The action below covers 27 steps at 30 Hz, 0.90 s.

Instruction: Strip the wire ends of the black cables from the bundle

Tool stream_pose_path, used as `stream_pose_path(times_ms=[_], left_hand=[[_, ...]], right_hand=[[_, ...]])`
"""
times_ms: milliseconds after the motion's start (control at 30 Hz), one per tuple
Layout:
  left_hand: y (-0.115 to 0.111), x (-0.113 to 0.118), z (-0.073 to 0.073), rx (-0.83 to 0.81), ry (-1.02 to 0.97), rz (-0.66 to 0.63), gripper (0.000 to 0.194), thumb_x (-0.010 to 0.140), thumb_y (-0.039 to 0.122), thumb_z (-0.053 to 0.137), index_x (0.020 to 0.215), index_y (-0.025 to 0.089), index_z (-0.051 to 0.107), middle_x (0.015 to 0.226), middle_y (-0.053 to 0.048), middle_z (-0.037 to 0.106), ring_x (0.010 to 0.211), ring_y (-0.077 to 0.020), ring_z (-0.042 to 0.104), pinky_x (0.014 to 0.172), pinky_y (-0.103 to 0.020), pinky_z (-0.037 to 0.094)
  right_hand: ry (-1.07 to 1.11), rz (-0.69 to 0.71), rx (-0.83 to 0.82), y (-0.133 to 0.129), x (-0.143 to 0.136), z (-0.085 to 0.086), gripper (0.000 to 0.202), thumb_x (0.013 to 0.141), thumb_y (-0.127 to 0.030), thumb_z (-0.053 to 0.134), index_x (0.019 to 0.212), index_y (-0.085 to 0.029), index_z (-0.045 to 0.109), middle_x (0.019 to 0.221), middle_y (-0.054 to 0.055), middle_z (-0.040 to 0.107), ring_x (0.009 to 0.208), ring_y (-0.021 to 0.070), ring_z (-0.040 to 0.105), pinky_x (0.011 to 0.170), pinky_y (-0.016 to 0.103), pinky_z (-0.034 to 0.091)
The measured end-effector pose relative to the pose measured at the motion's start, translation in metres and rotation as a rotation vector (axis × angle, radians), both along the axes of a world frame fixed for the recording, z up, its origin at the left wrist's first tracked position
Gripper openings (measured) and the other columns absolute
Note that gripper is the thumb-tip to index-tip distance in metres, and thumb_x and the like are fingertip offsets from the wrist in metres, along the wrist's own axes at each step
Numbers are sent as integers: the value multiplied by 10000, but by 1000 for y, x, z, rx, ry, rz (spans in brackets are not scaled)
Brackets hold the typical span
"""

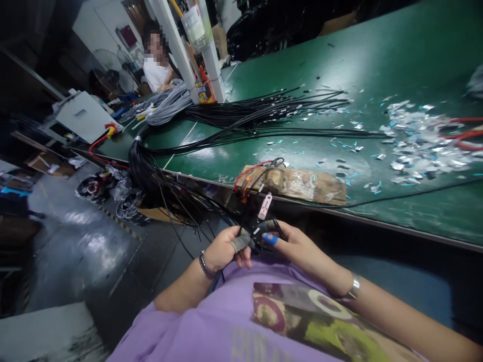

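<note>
Close to my body, just below the bench edge, both hands meet over black cables (258, 240). My left hand (225, 247) is closed on them, with a grey cover on its thumb. My right hand (292, 242) pinches the black cable from the other side; a blue cover is on its thumb and a dark one on another finger. Exactly where the cable ends sit between the fingers is hard to make out. Beyond the fingers is a small white tag with reddish print (265, 206). A hanging bundle of black cables (145, 171) droops over the edge to my left.
On the green bench (302, 65) lie more black cables (241, 113), grey cables (169, 108) and foil scraps (415, 146). A worn wooden board (309, 185) with clipped wires sits at the front edge. Posts (213, 65) stand behind; a person (156, 68) sits farther back.
</note>
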<state>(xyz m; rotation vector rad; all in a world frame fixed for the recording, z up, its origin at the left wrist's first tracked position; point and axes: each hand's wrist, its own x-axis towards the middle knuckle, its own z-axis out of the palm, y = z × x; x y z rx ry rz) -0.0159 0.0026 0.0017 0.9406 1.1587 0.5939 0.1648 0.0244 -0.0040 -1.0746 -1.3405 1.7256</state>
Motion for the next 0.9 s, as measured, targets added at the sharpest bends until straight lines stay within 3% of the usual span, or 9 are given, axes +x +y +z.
stream_pose_path(times_ms=[100, 200, 267, 433, 533, 633, 733, 800, 900], left_hand=[[-1, -2, -1, 15, 24, -58, 561, 640, 700, 592, 766, 175, 438, 548, 13, 595, 373, -87, 528, 335, -164, 261], [-3, -4, -2, 95, 93, -29, 523, 670, 673, 585, 734, 169, 462, 500, 50, 536, 312, -31, 363, 348, -176, 222], [-5, -3, -3, 181, 153, 3, 474, 686, 619, 613, 676, 165, 474, 482, 65, 488, 350, -26, 328, 384, -182, 250], [-7, 5, 0, 346, 197, 20, 395, 666, 488, 700, 597, 150, 508, 509, 56, 461, 498, -56, 381, 511, -196, 329], [-5, 9, 2, 327, 126, 38, 378, 639, 467, 730, 624, 139, 542, 550, 51, 472, 534, -61, 383, 542, -201, 339], [-2, 10, 2, 269, 63, 92, 408, 604, 484, 752, 635, 135, 542, 540, 56, 457, 522, -57, 365, 525, -199, 321], [0, 8, 1, 213, 40, 156, 443, 570, 503, 769, 641, 136, 531, 504, 70, 425, 475, -42, 317, 473, -188, 267], [0, 8, 2, 169, 34, 163, 465, 563, 527, 764, 636, 140, 518, 474, 81, 392, 438, -31, 272, 439, -185, 221], [-1, 10, 7, 121, 34, 140, 492, 565, 568, 744, 628, 146, 499, 433, 96, 353, 395, -21, 229, 408, -184, 178]], right_hand=[[-53, 33, 74, 4, -5, 1, 310, 672, -480, 655, 764, -188, 603, 730, 19, 634, 684, 170, 547, 675, 304, 468], [-90, 45, 108, 5, -7, -1, 264, 686, -448, 628, 737, -190, 606, 695, 11, 627, 673, 173, 550, 667, 306, 466], [-101, 32, 92, 4, -8, -3, 233, 685, -419, 620, 709, -188, 601, 664, 1, 616, 650, 167, 543, 644, 299, 461], [-70, -18, -19, -1, -9, -6, 229, 664, -405, 615, 607, -193, 551, 556, -27, 540, 561, 136, 483, 556, 264, 413], [-67, -57, -180, -2, -8, -9, 350, 700, -468, 568, 505, -209, 437, 430, -55, 407, 417, 86, 328, 423, 232, 286], [-44, -87, -259, -2, -5, -13, 402, 719, -549, 544, 538, -215, 415, 412, -74, 364, 382, 65, 219, 378, 221, 190], [-32, -68, -119, -2, 1, -12, 397, 719, -577, 570, 626, -197, 503, 515, -45, 468, 446, 84, 341, 421, 220, 306], [-31, -30, 1, -1, 3, -9, 359, 707, -547, 614, 716, -191, 567, 633, -11, 559, 574, 125, 475, 548, 252, 427], [-39, 18, 106, 0, 3, -2, 333, 682, -507, 656, 799, -199, 606, 746, 16, 626, 724, 178, 548, 689, 307, 477]])
